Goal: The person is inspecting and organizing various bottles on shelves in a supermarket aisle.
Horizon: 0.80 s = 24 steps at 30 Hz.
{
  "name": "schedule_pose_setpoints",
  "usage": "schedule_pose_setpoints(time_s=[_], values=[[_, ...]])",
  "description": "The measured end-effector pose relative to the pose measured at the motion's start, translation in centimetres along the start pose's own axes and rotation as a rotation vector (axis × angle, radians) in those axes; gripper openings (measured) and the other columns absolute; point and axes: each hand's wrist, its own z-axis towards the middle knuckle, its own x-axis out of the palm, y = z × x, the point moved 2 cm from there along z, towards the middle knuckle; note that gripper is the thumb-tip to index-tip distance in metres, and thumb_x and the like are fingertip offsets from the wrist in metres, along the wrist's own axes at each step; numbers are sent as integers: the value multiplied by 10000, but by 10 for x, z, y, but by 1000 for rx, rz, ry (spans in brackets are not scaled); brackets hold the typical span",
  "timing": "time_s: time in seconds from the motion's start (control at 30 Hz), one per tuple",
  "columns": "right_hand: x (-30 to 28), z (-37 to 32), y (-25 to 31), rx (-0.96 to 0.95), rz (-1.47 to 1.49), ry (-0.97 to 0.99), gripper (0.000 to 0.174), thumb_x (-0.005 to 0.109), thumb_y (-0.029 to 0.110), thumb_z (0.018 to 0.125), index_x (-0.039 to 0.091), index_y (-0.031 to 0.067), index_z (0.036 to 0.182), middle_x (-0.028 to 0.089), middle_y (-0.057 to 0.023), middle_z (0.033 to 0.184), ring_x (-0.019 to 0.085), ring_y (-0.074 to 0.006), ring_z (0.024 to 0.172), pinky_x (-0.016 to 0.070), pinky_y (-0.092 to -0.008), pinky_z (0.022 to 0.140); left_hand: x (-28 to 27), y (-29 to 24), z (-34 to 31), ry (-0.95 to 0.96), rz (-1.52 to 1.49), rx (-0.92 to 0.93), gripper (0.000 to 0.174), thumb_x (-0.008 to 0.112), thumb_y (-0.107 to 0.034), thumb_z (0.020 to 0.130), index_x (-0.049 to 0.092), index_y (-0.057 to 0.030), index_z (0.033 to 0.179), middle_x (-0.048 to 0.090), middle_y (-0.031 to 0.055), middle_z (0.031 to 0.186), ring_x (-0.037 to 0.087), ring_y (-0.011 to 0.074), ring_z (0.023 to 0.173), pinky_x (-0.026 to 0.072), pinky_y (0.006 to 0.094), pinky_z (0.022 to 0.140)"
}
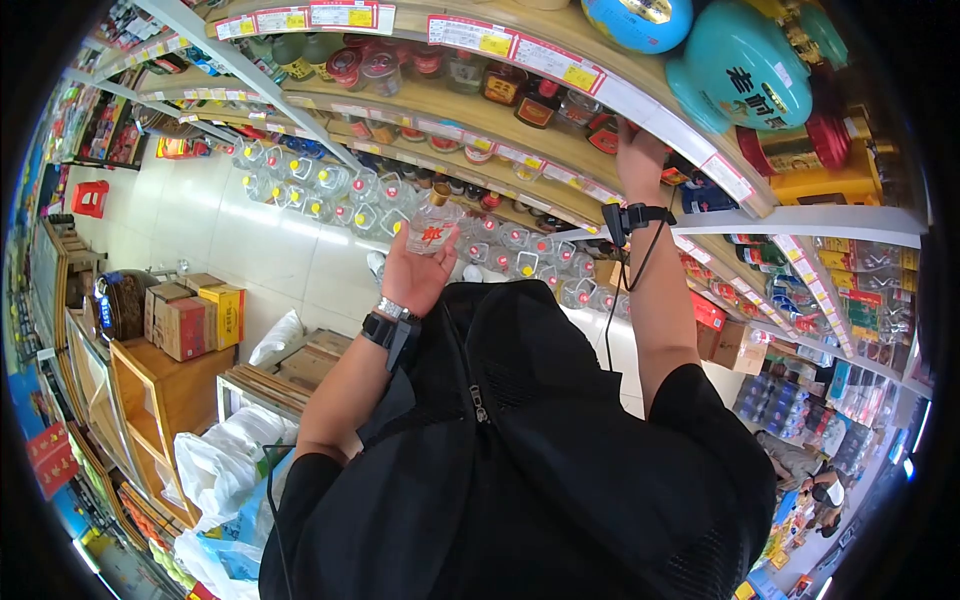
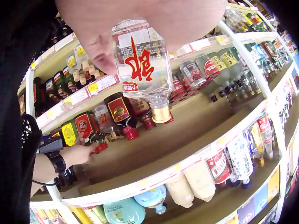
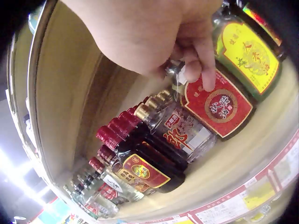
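Note:
My left hand (image 1: 412,278) holds a small clear glass liquor bottle (image 1: 432,232) in front of my body, above the floor. A red character marks the front of that bottle, and its gold cap (image 2: 160,112) points away from the palm. Over at the shelf, my right hand (image 1: 640,160) reaches in among the bottles. Its fingers bend down around the neck of a red-labelled bottle (image 3: 219,105), one fingertip lying on the label's upper edge. Beside that stands a clear bottle with a red character (image 3: 180,135), matching the one in my left hand.
A yellow-labelled bottle (image 3: 252,56) flanks the right hand, and dark red-capped bottles (image 3: 147,170) stand farther along. Price tags line the shelf edge (image 1: 560,65). Large plastic jugs (image 1: 330,185) stand on the floor below. Cartons (image 1: 185,320) sit on a wooden cabinet at the left.

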Motion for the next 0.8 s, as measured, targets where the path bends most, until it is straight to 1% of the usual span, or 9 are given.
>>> schedule_pose_setpoints(time_s=[0.17,0.23,0.37,0.43,0.57,0.63,0.67,0.73,0.8], values=[[-8,1,9,192,80,167,441,659,328,938,551,-18,1189,632,-294,1089,604,-493,963,489,-545,822,2,1,0,-18,-19,-26,529,544,-459,1002,482,-93,1379,548,98,1368,544,296,1257,485,390,960],[-1,1,1,-18,-19,90,429,641,326,950,553,-22,1185,622,-301,1122,600,-492,983,491,-544,829,1,1,0,-23,-27,-38,525,543,-459,1002,487,-93,1375,551,95,1366,544,297,1258,488,392,958],[9,7,-9,-72,44,-55,428,639,324,953,555,-27,1182,654,-291,1047,637,-473,910,513,-513,810,1,1,3,14,4,-25,519,547,-461,1000,493,-93,1362,556,89,1358,542,299,1265,499,395,947],[18,3,-17,173,173,189,446,651,354,944,577,-34,1150,683,-271,939,669,-443,808,537,-464,761,3,1,2,15,5,-22,518,548,-463,1000,495,-93,1358,557,87,1357,542,298,1267,502,396,943],[12,1,-10,228,206,222,458,666,372,933,585,-37,1121,685,-233,815,687,-400,714,549,-419,713,5,1,4,0,8,-20,527,547,-462,1001,487,-81,1360,559,90,1353,541,296,1269,507,377,938],[-15,-3,14,119,-210,221,492,667,416,929,583,-36,1102,668,-213,779,688,-377,697,538,-426,677,3,2,4,-2,-1,-24,535,546,-462,1002,481,-75,1366,560,91,1353,540,295,1271,509,367,936],[-28,-4,31,114,-208,222,492,667,416,929,583,-36,1102,668,-213,779,688,-377,697,538,-426,677,3,2,5,10,15,-25,539,543,-462,1004,478,-71,1369,560,93,1351,543,291,1266,514,352,922],[-51,-12,70,374,-31,447,513,712,437,871,603,2,1122,680,-216,843,668,-404,817,528,-479,727,3,2,5,19,30,-30,543,540,-462,1006,475,-67,1373,560,96,1349,546,288,1261,518,337,908],[-77,-25,117,310,378,442,510,721,422,872,565,22,1146,652,-182,761,659,-374,741,504,-479,666,8,3,6,25,59,-28,543,523,-461,1015,472,-61,1378,563,93,1340,557,271,1238,523,318,872]])
